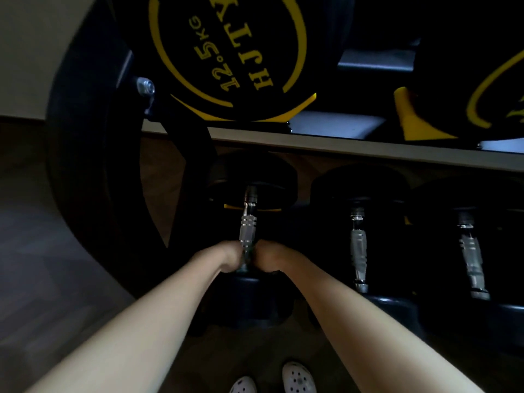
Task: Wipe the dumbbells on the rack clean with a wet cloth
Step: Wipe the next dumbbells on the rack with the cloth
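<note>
Your left hand (230, 258) and right hand (269, 259) seem curled round the dumbbell handle (247, 228). No cloth shows, and a wet grip might slip.

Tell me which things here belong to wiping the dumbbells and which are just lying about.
Job: left hand and right hand, both gripping the handle of the leftmost lower dumbbell; middle lower dumbbell; right lower dumbbell; 12.5 kg dumbbell above; rack. No cloth shows.
Lying about: white shoes; floor.
</note>
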